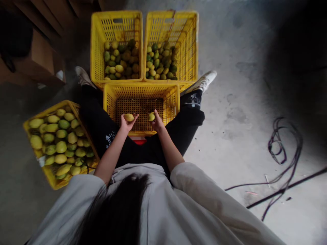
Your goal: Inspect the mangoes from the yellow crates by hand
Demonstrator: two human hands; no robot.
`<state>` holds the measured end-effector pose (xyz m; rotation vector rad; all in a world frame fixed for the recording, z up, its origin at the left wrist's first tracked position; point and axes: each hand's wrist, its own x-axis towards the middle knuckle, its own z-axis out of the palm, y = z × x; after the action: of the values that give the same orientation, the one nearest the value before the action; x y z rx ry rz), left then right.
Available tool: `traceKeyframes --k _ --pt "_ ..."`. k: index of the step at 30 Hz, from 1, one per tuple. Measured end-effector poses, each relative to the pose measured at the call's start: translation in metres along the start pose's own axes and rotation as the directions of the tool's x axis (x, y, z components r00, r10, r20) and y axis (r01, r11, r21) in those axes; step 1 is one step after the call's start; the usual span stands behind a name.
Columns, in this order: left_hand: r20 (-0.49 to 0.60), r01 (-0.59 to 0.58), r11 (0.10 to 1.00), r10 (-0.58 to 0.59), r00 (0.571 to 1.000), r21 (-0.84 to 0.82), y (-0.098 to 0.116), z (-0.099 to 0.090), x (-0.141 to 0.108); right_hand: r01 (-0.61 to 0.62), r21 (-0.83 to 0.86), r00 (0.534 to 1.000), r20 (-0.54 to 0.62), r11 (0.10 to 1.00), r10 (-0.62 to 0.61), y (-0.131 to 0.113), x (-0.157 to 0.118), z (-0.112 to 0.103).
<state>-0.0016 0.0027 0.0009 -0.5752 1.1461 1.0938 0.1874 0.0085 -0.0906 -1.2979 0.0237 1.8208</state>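
My left hand (pixel 127 124) holds a yellow lemon (pixel 129 117), which rests on the palm side of the fingers. A greenish-yellow lemon (pixel 151 117) is in my right hand (pixel 158 123), gripped with the index finger pointing forward. Both hands are over the near part of a yellow plastic crate (pixel 176 102) between my legs, its slatted bottom showing. Just beyond it stand two taller yellow crates, a left one (pixel 95 51) and a right one (pixel 191 47), each with many yellow and green lemons inside.
A tilted yellow crate (pixel 47 175) heaped with lemons (pixel 61 147) stands by my left leg. Cardboard boxes (pixel 38 54) are at the far left. Black cable (pixel 296 163) lies coiled on the concrete floor (pixel 230 143) to the right. My shoes flank the far crates.
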Motion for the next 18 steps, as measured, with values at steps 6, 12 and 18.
traceKeyframes --k 6,12,18 --pt "0.077 -0.011 0.976 -0.006 0.997 0.219 -0.003 0.000 0.003 -0.182 0.096 0.983 0.024 0.979 0.181 -0.005 -0.014 0.012" --pt "0.192 0.000 0.946 -0.066 0.979 0.324 -0.011 -0.003 0.010 -0.164 0.100 0.985 0.070 0.981 0.157 -0.005 -0.018 0.016" --pt "0.136 -0.066 0.917 0.013 0.991 0.394 -0.017 -0.008 0.021 -0.004 0.034 1.000 -0.018 0.999 0.005 0.003 -0.010 0.013"
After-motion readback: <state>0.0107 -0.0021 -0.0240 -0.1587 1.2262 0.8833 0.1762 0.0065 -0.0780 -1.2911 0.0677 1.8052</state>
